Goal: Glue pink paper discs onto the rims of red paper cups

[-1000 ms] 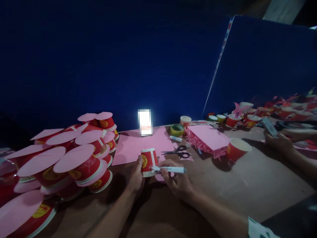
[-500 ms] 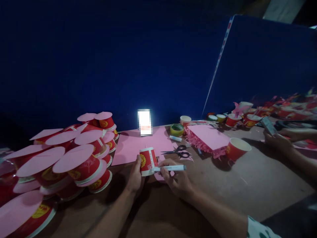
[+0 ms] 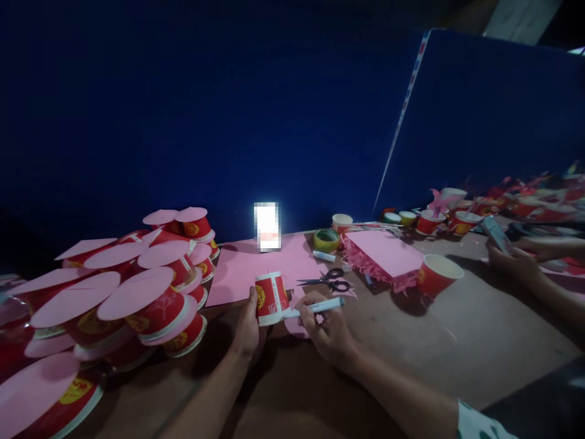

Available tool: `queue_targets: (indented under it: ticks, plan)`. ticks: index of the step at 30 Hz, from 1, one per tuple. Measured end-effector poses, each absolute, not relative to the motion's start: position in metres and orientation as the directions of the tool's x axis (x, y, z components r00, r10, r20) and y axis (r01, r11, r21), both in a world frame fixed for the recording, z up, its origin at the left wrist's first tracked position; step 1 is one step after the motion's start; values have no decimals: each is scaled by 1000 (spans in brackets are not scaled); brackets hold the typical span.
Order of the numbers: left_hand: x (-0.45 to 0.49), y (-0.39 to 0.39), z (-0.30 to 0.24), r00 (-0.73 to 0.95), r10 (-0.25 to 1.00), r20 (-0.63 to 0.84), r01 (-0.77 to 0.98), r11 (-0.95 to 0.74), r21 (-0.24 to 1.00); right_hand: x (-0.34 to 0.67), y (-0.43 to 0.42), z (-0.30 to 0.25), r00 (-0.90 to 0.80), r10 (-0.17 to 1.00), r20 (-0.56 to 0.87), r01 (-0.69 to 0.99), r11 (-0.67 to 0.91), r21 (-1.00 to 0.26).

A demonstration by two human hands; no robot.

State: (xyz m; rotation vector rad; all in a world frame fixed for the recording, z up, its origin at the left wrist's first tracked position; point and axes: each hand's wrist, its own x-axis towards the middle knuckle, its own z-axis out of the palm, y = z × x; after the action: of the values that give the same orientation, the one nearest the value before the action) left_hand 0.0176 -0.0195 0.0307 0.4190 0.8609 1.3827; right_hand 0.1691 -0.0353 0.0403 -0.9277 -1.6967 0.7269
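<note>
Pink-topped cups [image 3: 134, 292] at left; my left hand [image 3: 249, 326] clamped on the red cup [image 3: 272, 299], rim down, before the pink sheet [image 3: 237, 268] — cup turned a touch, white strip [image 3: 276, 289] further left; my right hand [image 3: 326, 329] pinches the marker [image 3: 328, 305], back end now higher, tip by the rim — probably bringing fresh wall to the nib.

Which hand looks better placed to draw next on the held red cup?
Probably the right hand: it holds the marker, tip close to the red cup, while the left hand is busy holding that cup.
</note>
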Motion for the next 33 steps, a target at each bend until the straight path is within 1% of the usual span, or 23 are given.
queue_targets:
  ticks: [2, 6, 8, 11, 13, 15, 18, 22, 24, 28, 33]
  plan:
    - [18, -20, 31, -47, 959, -278, -682, 173, 710, 169, -34, 40, -148, 857, 493, 215, 514, -830]
    - [19, -19, 29, 14, 975, -223, -699, 169, 695, 168, -33, 38, -63, 870, 489, 179, 491, -852]
    - [20, -19, 29, 16, 975, -223, -702, 169, 692, 168, -32, 38, -79, 863, 500, 185, 505, -843]
    - [20, -20, 30, -28, 965, -260, -702, 166, 693, 169, -33, 38, -129, 848, 513, 203, 529, -824]
    - [19, -20, 31, -41, 959, -279, -701, 171, 692, 169, -34, 38, -121, 855, 504, 208, 519, -829]
    - [19, -20, 30, -22, 965, -261, -704, 171, 690, 169, -33, 38, -97, 859, 503, 213, 511, -833]
    - [19, -19, 28, 9, 973, -230, -712, 168, 682, 169, -33, 37, -113, 860, 498, 223, 510, -831]
    - [19, -18, 29, -59, 951, -304, -712, 173, 681, 169, -32, 37, -116, 868, 483, 220, 496, -840]
    - [20, -18, 30, -61, 944, -323, -709, 187, 680, 169, -32, 39, -102, 864, 492, 234, 502, -833]
    - [19, -19, 31, -62, 946, -319, -704, 185, 686, 169, -32, 41, -121, 851, 510, 252, 524, -814]
    - [20, -18, 27, -53, 948, -312, -708, 185, 681, 168, -33, 36, -106, 859, 501, 235, 511, -826]
